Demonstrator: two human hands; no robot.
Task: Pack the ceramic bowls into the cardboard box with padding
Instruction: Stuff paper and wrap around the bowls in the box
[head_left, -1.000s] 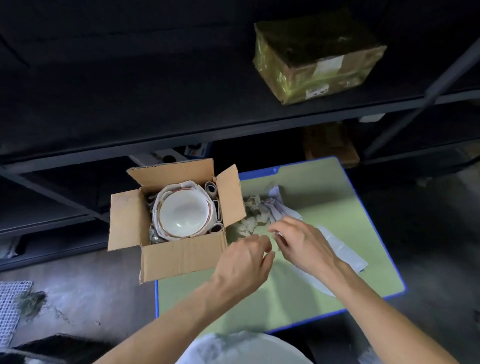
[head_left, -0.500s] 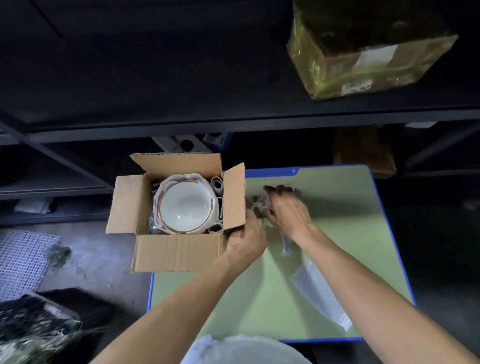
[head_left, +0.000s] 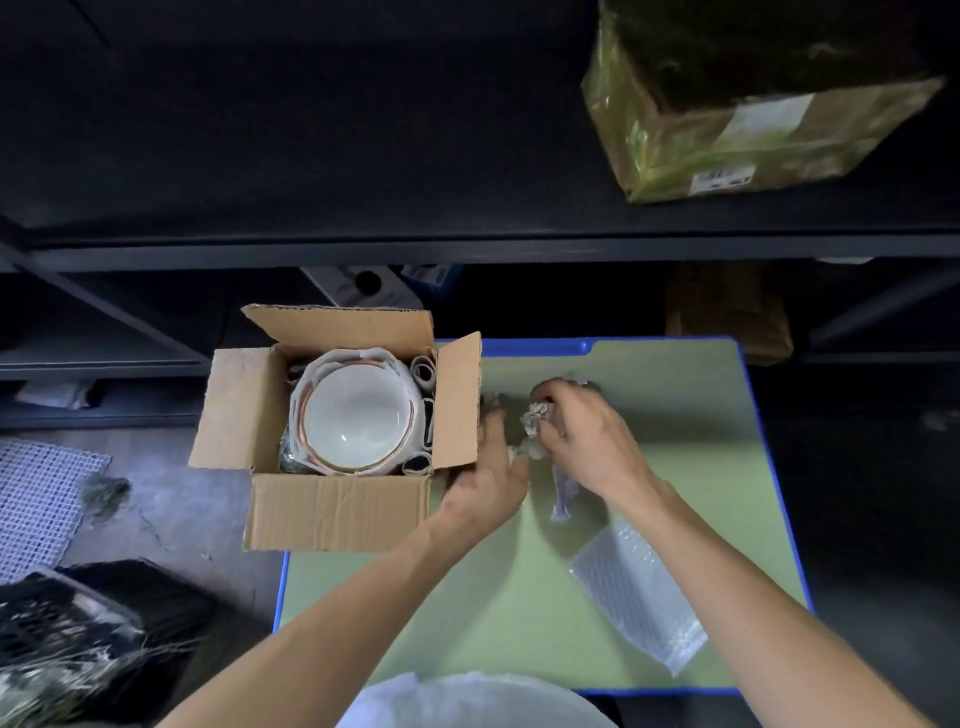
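Inside cardboard box (head_left: 337, 512), white bowl (head_left: 356, 415) (orange-rimmed), paper-wrapped

white bowl (head_left: 353, 413) w/ orange rim, brown box (head_left: 332, 512), green mat (head_left: 675, 395) w/ blue edge, white mesh (head_left: 36, 493) @ 9 o'clock.

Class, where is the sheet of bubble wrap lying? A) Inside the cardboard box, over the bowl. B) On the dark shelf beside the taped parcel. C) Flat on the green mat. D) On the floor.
C: the bubble wrap lies flat on the green mat, outside the cardboard box, whose bowl is uncovered.
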